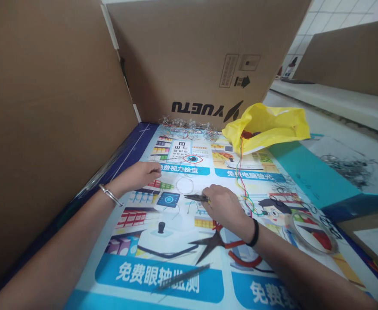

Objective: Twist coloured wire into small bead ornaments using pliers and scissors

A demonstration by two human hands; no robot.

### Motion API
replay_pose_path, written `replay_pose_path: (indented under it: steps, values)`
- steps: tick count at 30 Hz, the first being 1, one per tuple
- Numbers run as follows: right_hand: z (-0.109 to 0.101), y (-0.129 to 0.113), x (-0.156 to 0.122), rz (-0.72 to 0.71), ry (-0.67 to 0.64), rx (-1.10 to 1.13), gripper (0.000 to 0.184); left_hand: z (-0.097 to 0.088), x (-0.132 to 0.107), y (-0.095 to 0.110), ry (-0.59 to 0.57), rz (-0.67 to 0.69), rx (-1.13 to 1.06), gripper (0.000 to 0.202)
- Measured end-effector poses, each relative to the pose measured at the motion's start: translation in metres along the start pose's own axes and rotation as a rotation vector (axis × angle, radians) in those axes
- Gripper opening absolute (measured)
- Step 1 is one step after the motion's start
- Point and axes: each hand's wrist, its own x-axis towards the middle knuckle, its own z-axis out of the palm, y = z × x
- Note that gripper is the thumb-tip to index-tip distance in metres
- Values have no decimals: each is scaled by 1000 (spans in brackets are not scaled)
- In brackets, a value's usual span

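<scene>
My right hand (223,204) grips a pair of pliers (196,197), jaws pointing left over the printed sheet (172,221). My left hand (147,173) is closed with its fingertips together; a thin wire may be in them, but it is too fine to make out. Between the hands lies a thin wire loop (184,179). Scissors with red-orange handles (245,257) lie spread below my right wrist, which partly covers them. Nearer to me is a bundle of thin dark wires (184,276).
Cardboard panels (163,56) stand behind and to the left. Tangled wire pieces (189,125) line the back edge. A yellow bag (273,127) trails coloured strands (240,172). At right are a clear tape roll (333,241) and a blue box (318,181) beside a dark wire heap (348,170).
</scene>
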Motion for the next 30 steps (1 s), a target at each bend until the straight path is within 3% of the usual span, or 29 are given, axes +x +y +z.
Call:
replay_pose_path:
  steps: [6, 11, 16, 20, 22, 30]
  values:
    - [3, 0, 1, 1, -8, 26, 13, 6, 11, -32, -51, -23, 110, 20]
    - [4, 0, 0, -9, 18, 12, 11, 9, 13, -38, -111, 3, 149, 16]
    - [5, 1, 0, -14, 18, 16, 11, 11, 1, -6, -19, 33, 320, 18]
    - [5, 1, 0, -8, 13, 21, 12, 22, -14, 33, -144, 165, 280, 15]
    - [5, 0, 0, -5, 12, 23, 11, 31, -19, 45, -150, 153, 287, 13]
    - [4, 1, 1, -12, 7, 39, 12, 59, -20, 42, -113, 164, 425, 21]
